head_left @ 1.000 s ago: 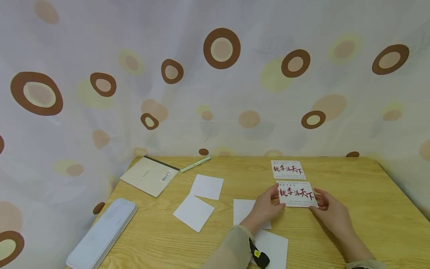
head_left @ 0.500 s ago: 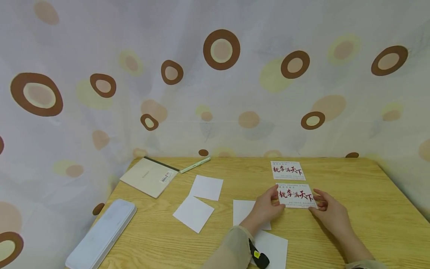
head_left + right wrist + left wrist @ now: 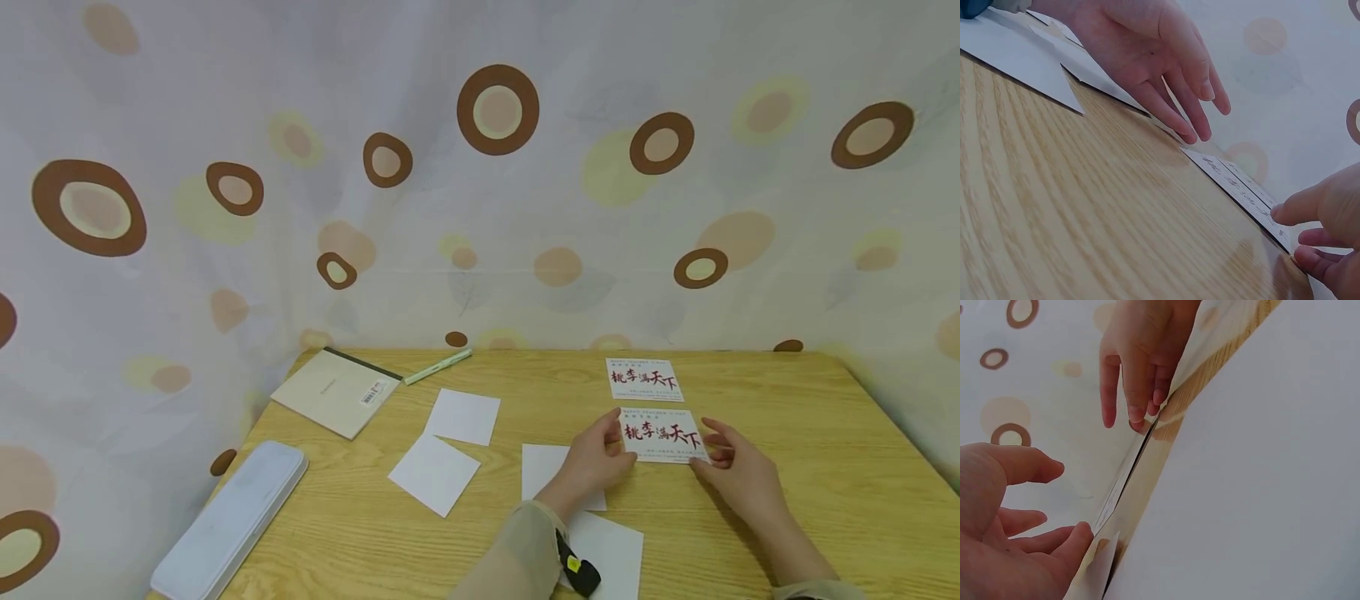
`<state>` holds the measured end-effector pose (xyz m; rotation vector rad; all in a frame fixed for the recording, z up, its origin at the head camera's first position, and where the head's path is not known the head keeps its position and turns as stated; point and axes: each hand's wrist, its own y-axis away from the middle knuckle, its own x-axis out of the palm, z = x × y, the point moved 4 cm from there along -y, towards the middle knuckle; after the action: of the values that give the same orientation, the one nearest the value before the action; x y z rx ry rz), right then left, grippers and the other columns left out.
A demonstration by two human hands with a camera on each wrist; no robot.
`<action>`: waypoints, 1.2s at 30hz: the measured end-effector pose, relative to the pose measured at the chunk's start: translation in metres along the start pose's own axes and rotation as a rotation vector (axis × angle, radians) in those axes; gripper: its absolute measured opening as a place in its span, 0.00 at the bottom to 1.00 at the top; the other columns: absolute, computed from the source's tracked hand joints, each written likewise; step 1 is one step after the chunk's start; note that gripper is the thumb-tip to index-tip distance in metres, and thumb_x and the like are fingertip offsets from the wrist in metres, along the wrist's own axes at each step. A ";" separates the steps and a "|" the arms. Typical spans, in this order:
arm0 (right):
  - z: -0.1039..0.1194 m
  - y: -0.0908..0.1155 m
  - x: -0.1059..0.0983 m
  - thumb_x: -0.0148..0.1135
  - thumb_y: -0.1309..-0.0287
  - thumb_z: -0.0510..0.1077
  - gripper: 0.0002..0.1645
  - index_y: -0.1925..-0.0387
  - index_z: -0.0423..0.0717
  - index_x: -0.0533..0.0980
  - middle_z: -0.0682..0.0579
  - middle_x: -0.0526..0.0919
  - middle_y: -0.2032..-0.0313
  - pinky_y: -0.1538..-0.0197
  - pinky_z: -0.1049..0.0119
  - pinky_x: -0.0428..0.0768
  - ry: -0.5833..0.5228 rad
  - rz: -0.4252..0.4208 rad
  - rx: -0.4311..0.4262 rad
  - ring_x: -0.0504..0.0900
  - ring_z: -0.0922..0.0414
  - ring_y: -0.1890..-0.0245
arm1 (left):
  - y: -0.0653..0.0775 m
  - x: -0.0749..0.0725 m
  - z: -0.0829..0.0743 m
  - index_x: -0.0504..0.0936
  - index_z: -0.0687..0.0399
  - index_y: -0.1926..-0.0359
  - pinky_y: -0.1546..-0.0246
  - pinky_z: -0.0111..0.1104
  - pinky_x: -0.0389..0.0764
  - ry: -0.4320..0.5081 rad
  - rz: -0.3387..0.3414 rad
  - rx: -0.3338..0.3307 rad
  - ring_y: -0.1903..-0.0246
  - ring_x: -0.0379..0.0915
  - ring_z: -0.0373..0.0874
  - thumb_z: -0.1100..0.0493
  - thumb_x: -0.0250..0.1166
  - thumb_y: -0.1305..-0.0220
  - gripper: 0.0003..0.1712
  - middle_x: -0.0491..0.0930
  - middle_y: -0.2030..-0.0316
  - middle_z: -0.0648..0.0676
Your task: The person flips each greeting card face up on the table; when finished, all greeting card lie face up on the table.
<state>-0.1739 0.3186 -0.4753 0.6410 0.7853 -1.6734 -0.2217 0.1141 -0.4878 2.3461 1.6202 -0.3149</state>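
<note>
A white card with red brush-style characters lies on the wooden table between my two hands. Directly behind it, across a narrow gap, is a matching printed card. My left hand touches the near card's left edge with relaxed fingers. At the opposite edge, my right hand rests its thumb on the card's near right corner; the right wrist view shows that thumb on the printed face. Its other fingers are loosely bent beside the edge. Under my left forearm are two blank white cards, partly hidden.
Two more blank white cards lie left of centre. Farther back are a beige notebook with a barcode label and a pale green pen. A long pale case stands at the left edge. Behind hangs a patterned curtain.
The gap between the two printed cards looks slightly wider than a second ago. Both hands have stayed almost still at the near card's edges.
</note>
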 end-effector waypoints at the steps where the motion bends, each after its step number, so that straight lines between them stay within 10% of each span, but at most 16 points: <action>1: 0.001 0.000 0.000 0.70 0.46 0.39 0.39 0.35 0.31 0.67 0.29 0.80 0.49 0.66 0.76 0.75 -0.009 0.005 0.000 0.81 0.51 0.62 | 0.000 -0.001 0.000 0.68 0.43 0.29 0.46 0.26 0.77 -0.007 -0.003 0.002 0.46 0.76 0.36 0.58 0.69 0.41 0.39 0.76 0.41 0.47; 17: 0.006 0.004 -0.010 0.68 0.41 0.43 0.43 0.29 0.36 0.61 0.28 0.76 0.44 0.64 0.81 0.73 -0.088 0.049 0.058 0.81 0.38 0.51 | 0.007 -0.033 0.000 0.62 0.52 0.26 0.45 0.34 0.80 0.109 0.000 0.053 0.45 0.77 0.47 0.65 0.70 0.42 0.44 0.76 0.40 0.54; 36: 0.033 -0.002 0.002 0.72 0.44 0.43 0.45 0.30 0.36 0.62 0.31 0.79 0.46 0.61 0.79 0.78 -0.141 0.162 -0.006 0.81 0.49 0.55 | 0.025 -0.098 0.019 0.54 0.56 0.24 0.45 0.40 0.81 0.077 0.077 0.073 0.44 0.76 0.53 0.66 0.69 0.40 0.48 0.72 0.36 0.62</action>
<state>-0.1768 0.2920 -0.4558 0.5608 0.6207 -1.5489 -0.2327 0.0134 -0.4711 2.4969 1.5724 -0.2755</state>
